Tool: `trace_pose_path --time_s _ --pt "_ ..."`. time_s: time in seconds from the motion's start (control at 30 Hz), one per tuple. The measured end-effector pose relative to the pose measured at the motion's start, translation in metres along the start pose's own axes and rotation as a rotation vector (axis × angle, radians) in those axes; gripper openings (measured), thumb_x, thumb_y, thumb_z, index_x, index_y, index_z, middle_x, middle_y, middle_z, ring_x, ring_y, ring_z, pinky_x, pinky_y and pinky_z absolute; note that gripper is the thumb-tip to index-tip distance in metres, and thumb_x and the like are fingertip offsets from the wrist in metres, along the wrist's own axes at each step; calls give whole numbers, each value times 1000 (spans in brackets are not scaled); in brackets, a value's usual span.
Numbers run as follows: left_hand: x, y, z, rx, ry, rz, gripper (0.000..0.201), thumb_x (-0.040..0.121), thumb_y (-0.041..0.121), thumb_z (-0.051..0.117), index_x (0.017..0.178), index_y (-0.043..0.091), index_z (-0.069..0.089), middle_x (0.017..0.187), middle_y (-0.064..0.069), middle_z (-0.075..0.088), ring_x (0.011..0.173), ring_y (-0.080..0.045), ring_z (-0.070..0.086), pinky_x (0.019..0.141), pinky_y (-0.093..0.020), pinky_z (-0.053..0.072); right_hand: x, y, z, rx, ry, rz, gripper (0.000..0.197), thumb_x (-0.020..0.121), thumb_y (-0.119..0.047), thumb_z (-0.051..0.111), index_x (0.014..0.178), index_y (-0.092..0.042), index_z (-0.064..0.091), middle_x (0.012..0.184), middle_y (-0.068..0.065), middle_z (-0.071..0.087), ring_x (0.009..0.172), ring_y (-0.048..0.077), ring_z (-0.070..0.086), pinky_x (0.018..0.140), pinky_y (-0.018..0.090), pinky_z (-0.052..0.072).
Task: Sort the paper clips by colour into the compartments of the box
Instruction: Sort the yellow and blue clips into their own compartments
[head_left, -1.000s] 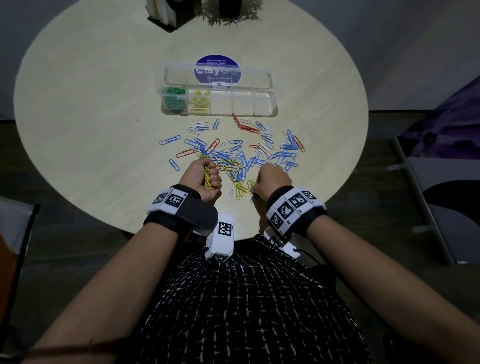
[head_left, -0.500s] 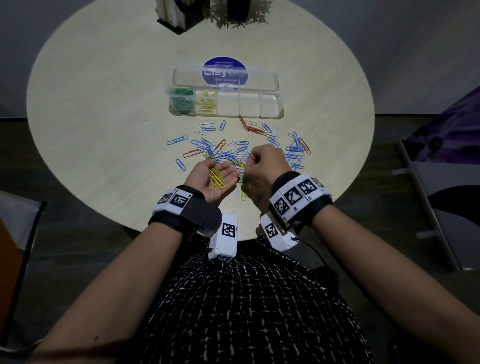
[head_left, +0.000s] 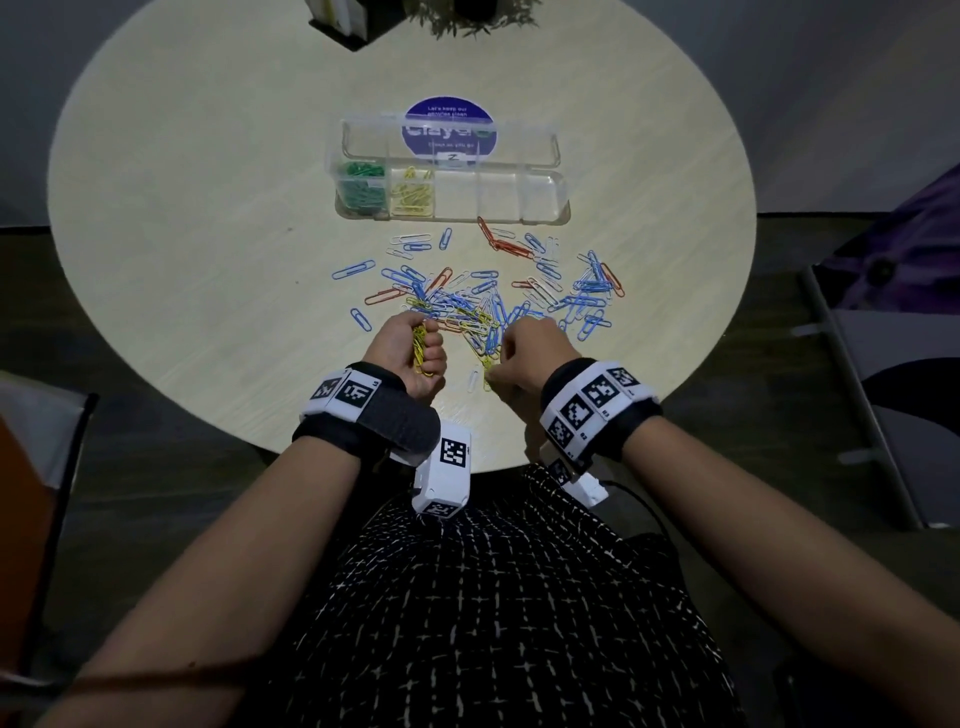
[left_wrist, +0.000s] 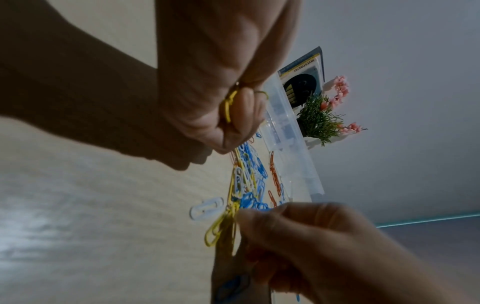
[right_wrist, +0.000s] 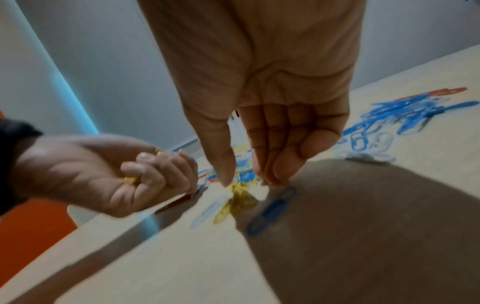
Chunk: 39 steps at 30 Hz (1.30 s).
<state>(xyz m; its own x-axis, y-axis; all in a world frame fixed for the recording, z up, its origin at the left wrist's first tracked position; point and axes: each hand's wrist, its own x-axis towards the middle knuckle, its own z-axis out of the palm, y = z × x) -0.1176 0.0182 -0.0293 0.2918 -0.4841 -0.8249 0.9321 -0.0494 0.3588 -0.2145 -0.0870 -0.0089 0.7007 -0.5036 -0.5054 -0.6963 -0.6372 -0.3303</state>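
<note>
A: Which step is in hand?

B: Collecting the yellows, I judge. The left hand (head_left: 410, 353) is curled round a bundle of yellow clips (head_left: 420, 347), its grip pressed together on them, just above the near edge of the surface (head_left: 208, 208).

A: And the right hand (head_left: 524, 353)?

B: It is down at the near end of the loose pile (head_left: 493, 296), thumb and fingertips (right_wrist: 281, 170) drawn towards each other over a few yellow paper clips (left_wrist: 221, 226). The left wrist view suggests they are pinching that small cluster; the right wrist view is blurred, so I cannot tell whether the clips are already lifted.

A: Where does the box (head_left: 540, 208) stand?

B: At the far side of the pile, lid open. Its leftmost compartment holds green clips (head_left: 361, 189), the 2nd holds yellow ones (head_left: 413, 195), and the other 3 look bare.

A: What remains on the surface?

B: Mostly blue, with some white and orange-red, plus a few yellows near the hands.

A: So what does the next move call for?

B: Probably passing the pinched clips into the left hand's bundle, which means loosening that grip without spilling. Once the yellows are gathered, the handful has to travel over the pile to the 2nd compartment and drop there, clear of the green ones beside it.
</note>
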Motion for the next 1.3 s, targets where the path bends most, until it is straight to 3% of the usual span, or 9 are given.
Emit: trace_pose_path --time_s 0.13,0.37,0.5,0.63,0.77,0.93,1.1,1.17,1.3 --pt "-1 4 -1 -14 16 22 38 98 24 32 61 17 38 32 6 35 23 -6 28 29 -10 17 -1 -3 2 -26 -14 -4 24 78 -10 65 99 -1 59 105 19 57 103 32 55 71 29 40" --pt "0 6 -3 -77 44 59 39 99 23 31 62 16 40 34 3 42 25 -7 39 32 -5 29 -2 2 -1 -82 40 -26 23 81 -10 62 102 -1 60 105 19 59 104 34 55 76 32 43" --pt "-1 0 0 -123 48 95 39 101 21 31 67 9 45 39 -4 55 33 -13 57 37 -13 45 0 4 -10 86 111 -5 10 79 -4 57 83 1 65 86 19 60 100 33 58 73 30 42" --pt "-3 -6 10 -154 -8 112 40 103 21 29 74 2 50 63 -13 63 56 -21 64 46 -20 53 -4 -8 -21 228 203 -132 12 78 -8 64 81 2 70 83 18 68 90 28 60 84 36 50" --pt "-5 -8 18 -254 -112 57 43 102 24 28 75 1 53 58 -12 60 54 -17 57 56 -24 48 -8 -28 -26 306 196 -243 13 81 -17 69 85 -5 73 86 14 71 93 25 59 86 38 52" --pt "0 -2 9 -72 -44 24 42 101 28 29 62 16 40 33 4 41 24 -7 37 31 -7 25 -1 -13 -39 326 296 -152 17 85 -7 57 91 -2 73 92 13 72 89 21 61 77 16 39" --pt "-5 6 -4 -97 -65 -9 49 99 27 31 51 18 37 31 6 28 21 -7 23 29 -10 13 7 10 -18 92 136 8 16 83 -5 54 89 1 67 92 19 66 96 32 59 85 35 50" --pt "-6 8 -6 -104 -62 -13 57 99 29 31 44 17 38 31 5 27 21 -7 23 28 -11 14 5 9 -10 15 88 20 5 83 -6 54 82 -3 58 92 17 62 95 33 58 81 35 49" --pt "-10 13 -6 -90 -61 4 45 99 29 30 55 20 31 30 4 28 20 -6 23 26 -14 14 8 7 -6 -20 79 17 8 86 -4 50 82 -9 55 100 22 63 101 36 58 80 37 47"
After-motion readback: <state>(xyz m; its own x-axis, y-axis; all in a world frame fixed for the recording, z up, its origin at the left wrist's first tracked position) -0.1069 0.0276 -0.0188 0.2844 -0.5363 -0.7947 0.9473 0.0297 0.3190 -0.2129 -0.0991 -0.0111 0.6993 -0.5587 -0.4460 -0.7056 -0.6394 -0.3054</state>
